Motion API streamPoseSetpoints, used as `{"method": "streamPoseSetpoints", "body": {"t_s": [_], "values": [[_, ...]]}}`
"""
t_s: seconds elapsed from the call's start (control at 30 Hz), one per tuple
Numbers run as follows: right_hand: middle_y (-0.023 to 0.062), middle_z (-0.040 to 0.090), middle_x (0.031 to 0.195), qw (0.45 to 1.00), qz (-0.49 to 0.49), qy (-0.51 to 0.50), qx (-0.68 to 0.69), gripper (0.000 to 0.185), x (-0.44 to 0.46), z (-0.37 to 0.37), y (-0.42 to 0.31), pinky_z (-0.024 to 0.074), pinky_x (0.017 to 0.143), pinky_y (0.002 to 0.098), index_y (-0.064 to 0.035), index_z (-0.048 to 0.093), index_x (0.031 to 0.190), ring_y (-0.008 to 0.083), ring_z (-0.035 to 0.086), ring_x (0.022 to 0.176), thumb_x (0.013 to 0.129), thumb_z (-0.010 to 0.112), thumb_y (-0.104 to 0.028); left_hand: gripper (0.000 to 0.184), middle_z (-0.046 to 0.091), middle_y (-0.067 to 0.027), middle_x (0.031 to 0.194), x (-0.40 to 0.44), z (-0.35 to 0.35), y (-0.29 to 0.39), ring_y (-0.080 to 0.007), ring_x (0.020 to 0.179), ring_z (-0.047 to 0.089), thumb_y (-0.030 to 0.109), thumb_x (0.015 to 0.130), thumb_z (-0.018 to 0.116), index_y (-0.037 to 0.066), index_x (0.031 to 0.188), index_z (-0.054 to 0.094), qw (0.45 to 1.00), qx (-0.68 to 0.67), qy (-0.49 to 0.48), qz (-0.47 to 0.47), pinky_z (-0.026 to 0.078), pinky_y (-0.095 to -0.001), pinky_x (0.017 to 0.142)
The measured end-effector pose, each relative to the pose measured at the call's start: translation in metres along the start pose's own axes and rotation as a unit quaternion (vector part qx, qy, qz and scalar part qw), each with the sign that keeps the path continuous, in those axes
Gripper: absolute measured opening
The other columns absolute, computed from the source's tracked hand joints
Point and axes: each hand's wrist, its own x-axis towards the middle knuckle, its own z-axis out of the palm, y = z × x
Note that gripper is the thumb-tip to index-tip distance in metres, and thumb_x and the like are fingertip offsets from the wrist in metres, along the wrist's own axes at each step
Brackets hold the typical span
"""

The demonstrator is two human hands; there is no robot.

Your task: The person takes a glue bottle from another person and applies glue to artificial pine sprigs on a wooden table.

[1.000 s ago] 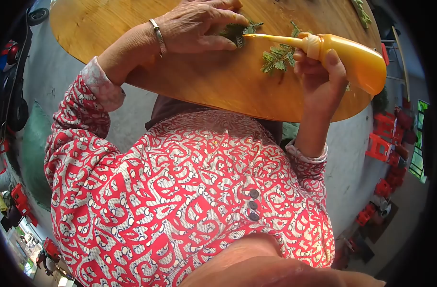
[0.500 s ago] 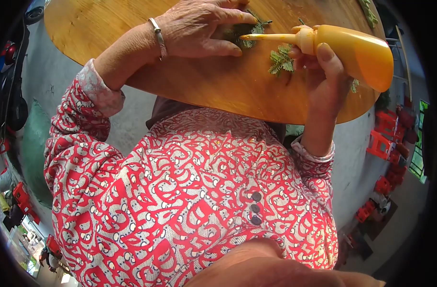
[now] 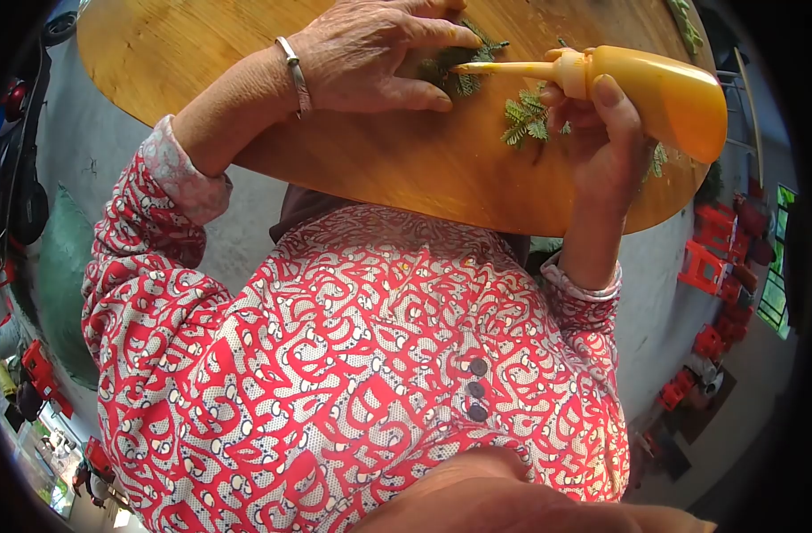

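Note:
My left hand (image 3: 357, 55), with a metal bangle at the wrist, lies palm down at the table's far side. Its thumb and forefinger are spread around a green needle-leaved sprig (image 3: 466, 82) and hold it against the wood; the other fingertips are cut off by the frame. My right hand (image 3: 606, 124) is closed round the neck of a yellow-orange squeeze bottle (image 3: 668, 99), tilted nearly level. The bottle's long thin nozzle (image 3: 504, 67) points left, its tip at the sprig. A second sprig (image 3: 526, 117) lies on the table below the nozzle.
The oval wooden table (image 3: 379, 164) has its rounded near edge close to my body. More greenery (image 3: 686, 27) lies at its far right edge, and a small green piece (image 3: 657, 160) near my right wrist. Red plastic stools (image 3: 704, 266) stand on the floor at right.
The view has shifted slightly. Both hands and the bottle keep nearly the same places, with the nozzle tip still at the sprig.

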Motion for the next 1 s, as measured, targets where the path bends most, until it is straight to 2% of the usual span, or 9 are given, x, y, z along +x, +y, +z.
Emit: {"method": "streamPoseSetpoints", "body": {"t_s": [0.27, 0.37, 0.47, 0.57, 0.77, 1.0], "values": [[0.0129, 0.067, 0.077, 1.0, -0.007, 0.004, -0.023, 0.017, 0.002, -0.003, 0.0, 0.0486, 0.047, 0.0229, 0.0067, 0.063, 0.09, 0.0179, 0.066, 0.061, 0.083, 0.062, -0.009, 0.062, 0.046, -0.0129, 0.114, 0.001, -0.001, 0.001, -0.0325, 0.111, 0.04, 0.033, 0.07, 0.075, 0.012, 0.125, 0.054, 1.0, -0.015, -0.003, -0.017, 0.029, -0.0476, 0.089], [0.0129, 0.066, 0.076, 1.0, -0.01, 0.009, -0.019, 0.017, 0.002, -0.005, 0.002, 0.0488, 0.047, 0.0232, 0.0066, 0.062, 0.09, 0.0187, 0.066, 0.062, 0.083, 0.062, -0.009, 0.062, 0.047, -0.0135, 0.116, 0.0, 0.0, 0.002, -0.0332, 0.112, 0.04, 0.033, 0.07, 0.076, 0.013, 0.124, 0.054, 0.999, -0.024, 0.024, -0.006, 0.03, -0.0495, 0.09], [0.0129, 0.066, 0.077, 1.0, -0.014, 0.013, -0.012, 0.017, 0.003, -0.006, 0.002, 0.049, 0.046, 0.0236, 0.0064, 0.062, 0.09, 0.0194, 0.066, 0.062, 0.083, 0.062, -0.009, 0.06, 0.047, -0.014, 0.117, -0.002, 0.005, 0.0, -0.0335, 0.113, 0.04, 0.034, 0.071, 0.075, 0.013, 0.124, 0.054, 0.999, 0.02, 0.038, -0.005, 0.029, -0.0508, 0.091], [0.0129, 0.066, 0.078, 1.0, -0.014, 0.017, -0.005, 0.017, 0.002, -0.007, 0.002, 0.049, 0.046, 0.0237, 0.0064, 0.062, 0.09, 0.0198, 0.067, 0.062, 0.083, 0.062, -0.009, 0.059, 0.048, -0.0139, 0.116, 0.001, -0.002, 0.002, -0.0327, 0.113, 0.04, 0.035, 0.072, 0.074, 0.013, 0.124, 0.055, 1.0, -0.017, -0.001, -0.018, 0.029, -0.0496, 0.091], [0.0143, 0.067, 0.081, 1.0, -0.001, 0.004, 0.009, 0.018, 0.001, -0.005, 0.001, 0.0491, 0.046, 0.0235, 0.0068, 0.061, 0.091, 0.0196, 0.066, 0.062, 0.083, 0.062, -0.009, 0.058, 0.048, -0.0136, 0.115, 0.001, -0.002, 0.001, -0.0315, 0.112, 0.04, 0.037, 0.073, 0.073, 0.012, 0.122, 0.056, 1.0, -0.03, 0.001, -0.008, 0.028, -0.0461, 0.092], [0.0153, 0.068, 0.082, 1.0, -0.007, 0.008, 0.008, 0.017, 0.002, -0.005, 0.0, 0.0494, 0.046, 0.0232, 0.007, 0.062, 0.091, 0.0199, 0.066, 0.061, 0.081, 0.063, -0.007, 0.057, 0.047, -0.0142, 0.116, 0.002, -0.003, 0.002, -0.0321, 0.113, 0.039, 0.038, 0.074, 0.073, 0.012, 0.122, 0.057, 0.999, -0.035, 0.0, -0.015, 0.027, -0.0471, 0.093]]}}
